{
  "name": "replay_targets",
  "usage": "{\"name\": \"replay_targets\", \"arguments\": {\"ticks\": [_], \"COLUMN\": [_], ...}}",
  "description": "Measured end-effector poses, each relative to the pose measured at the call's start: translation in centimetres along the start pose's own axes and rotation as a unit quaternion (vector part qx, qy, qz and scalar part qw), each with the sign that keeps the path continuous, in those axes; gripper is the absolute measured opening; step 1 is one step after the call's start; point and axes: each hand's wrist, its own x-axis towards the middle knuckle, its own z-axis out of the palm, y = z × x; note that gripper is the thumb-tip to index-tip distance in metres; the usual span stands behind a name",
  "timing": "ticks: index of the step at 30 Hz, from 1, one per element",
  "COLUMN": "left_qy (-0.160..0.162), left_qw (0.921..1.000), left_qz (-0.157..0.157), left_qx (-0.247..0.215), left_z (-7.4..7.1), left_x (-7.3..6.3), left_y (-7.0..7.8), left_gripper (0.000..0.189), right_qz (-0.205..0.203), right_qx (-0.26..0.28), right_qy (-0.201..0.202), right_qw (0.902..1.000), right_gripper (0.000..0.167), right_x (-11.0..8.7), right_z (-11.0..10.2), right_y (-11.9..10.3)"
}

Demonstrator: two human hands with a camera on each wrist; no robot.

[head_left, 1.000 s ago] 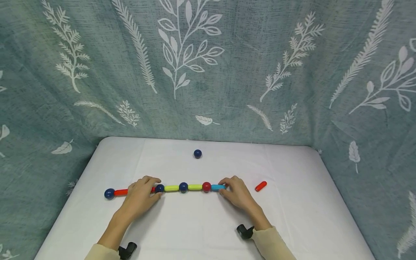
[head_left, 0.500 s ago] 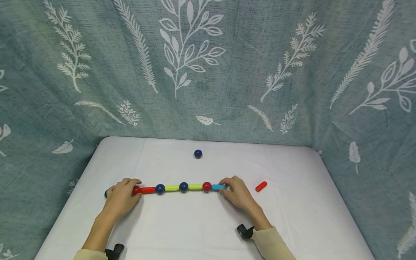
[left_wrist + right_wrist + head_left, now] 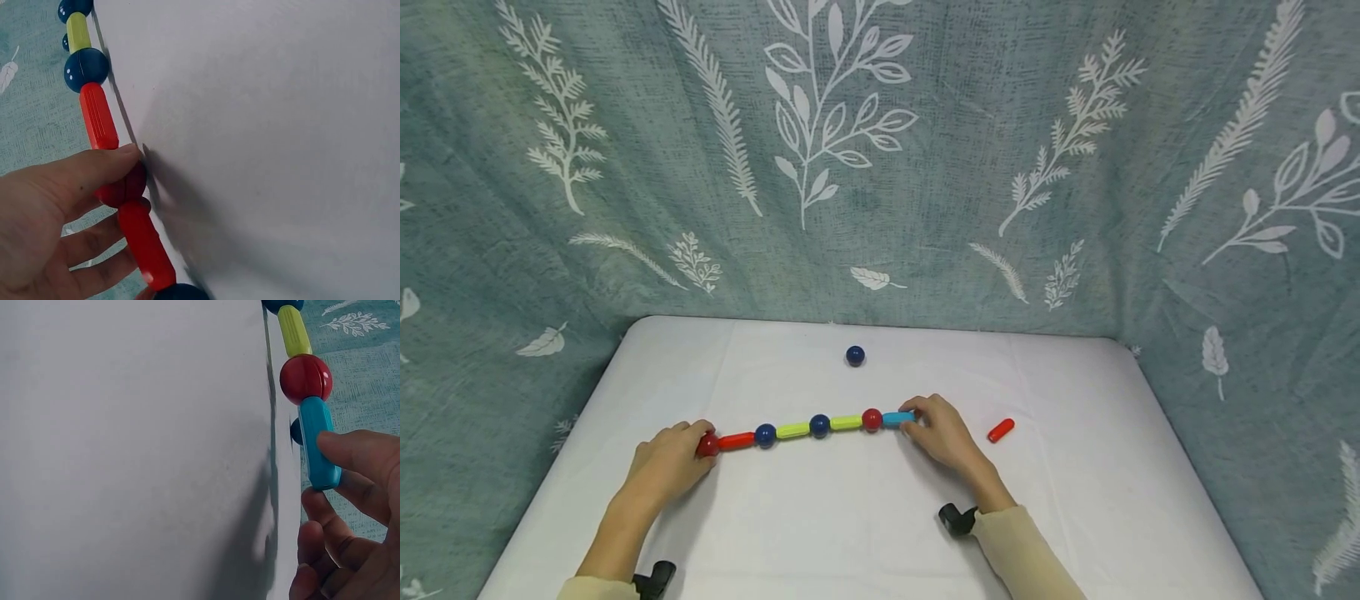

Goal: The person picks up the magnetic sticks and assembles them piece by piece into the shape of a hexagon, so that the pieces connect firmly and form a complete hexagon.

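Observation:
A chain of coloured balls joined by short rods stretches between both hands. My left hand point(image 3: 664, 465) pinches a red ball point(image 3: 134, 183) towards its left end, with a red rod point(image 3: 147, 244) beyond it leading to a dark blue ball point(image 3: 182, 292); in the head view the hand hides that end. Rightward run another red rod point(image 3: 737, 442), a dark blue ball point(image 3: 765, 435), a yellow-green rod point(image 3: 793, 431), a second dark blue ball point(image 3: 820, 426), another yellow-green rod point(image 3: 846, 422) and a red ball point(image 3: 872, 419). At the right end, my right hand point(image 3: 949, 433) pinches the light blue rod point(image 3: 315, 416).
A loose dark blue ball point(image 3: 855, 356) lies near the back of the white-covered table point(image 3: 820, 525). Right of the right hand is a loose red rod point(image 3: 1001, 430). A patterned green cloth point(image 3: 940, 167) hangs behind the table.
My left hand has slid left along the chain to the red ball. The chain's right end has shifted slightly away from me with my right hand, so the chain now slants.

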Motion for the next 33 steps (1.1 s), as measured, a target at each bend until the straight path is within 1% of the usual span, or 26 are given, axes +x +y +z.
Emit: {"name": "replay_targets", "arguments": {"ticks": [2,8,12,15,18,23,28,30,33], "left_qy": [-0.007,-0.022,-0.033,-0.045,-0.057,-0.077,-0.098,-0.105,-0.11], "left_qw": [1.0,0.9996,0.9992,0.9987,0.9982,0.9966,0.992,0.9902,0.989], "left_qz": [0.0,-0.015,-0.016,-0.016,-0.018,-0.02,-0.039,-0.048,-0.058], "left_qx": [0.001,0.003,0.014,0.013,0.003,-0.022,-0.069,-0.079,-0.081], "left_z": [-0.2,-0.2,-0.3,-0.4,-0.4,-0.3,0.1,0.3,0.4], "left_x": [0.0,-0.2,-0.3,-0.4,-0.6,-0.8,-0.7,-0.6,-0.6], "left_y": [0.1,0.5,0.9,1.4,1.8,2.6,3.7,4.1,4.4], "left_gripper": [0.04,0.041,0.039,0.04,0.04,0.041,0.038,0.035,0.034], "right_qz": [-0.001,0.003,0.012,0.023,0.031,0.031,0.021,0.019,0.022], "right_qx": [-0.001,-0.001,0.004,0.005,0.003,0.014,0.023,0.022,0.019], "right_qy": [0.003,0.009,0.012,0.011,0.009,0.005,-0.007,-0.009,-0.007], "right_qw": [1.0,1.0,0.9998,0.9997,0.9995,0.9994,0.9995,0.9995,0.9996], "right_gripper": [0.018,0.018,0.018,0.018,0.019,0.019,0.017,0.017,0.017], "right_x": [0.4,1.3,1.7,1.9,2.0,2.2,2.3,2.4,2.5], "right_z": [0.1,0.4,0.6,0.7,0.8,0.9,1.2,1.3,1.5], "right_y": [0.0,-0.1,-0.1,-0.1,0.0,0.0,-0.1,-0.2,-0.4]}}
